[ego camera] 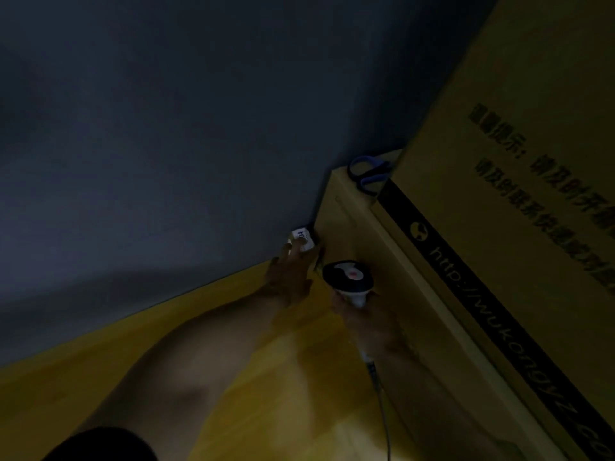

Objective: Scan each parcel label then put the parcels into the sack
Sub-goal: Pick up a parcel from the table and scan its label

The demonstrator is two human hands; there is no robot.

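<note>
Starting at the left, a dark grey-blue surface (149, 144) takes most of the view. The light is very weak, and it is not possible to say if this is floor or wall. Below it runs the smooth yellow worktop (60, 387), and both bare forearms of the person reach forward over it.

The left hand (289, 277) is stretched to the small white parcel with a printed label (303, 239). This parcel sits at the far edge of the worktop, just beside the near corner of the lower brown cardboard box (352, 227). The fingertips (293, 249) touch its near side. Whether the grip is clenched on the parcel or only steadies it, one cannot tell in this darkness. The label side is turned upward, probably so that the reader can see it.

Just to the right, the right hand (366, 322) has its grip closed round the white handle of the black-headed barcode scanner (347, 277). The head points forward at the parcel, near but apart from it. A pale glow on the parcel suggests that scanning is the step in hand. A thin grey cable (382, 410) runs from the handle back toward the person.

Further right, blue-handled scissors (369, 173) lie on top of the lower box. Beside them stands a large cardboard box with black printed characters (532, 94). No sack is in view, so the putting away seems not yet begun for this parcel.
</note>
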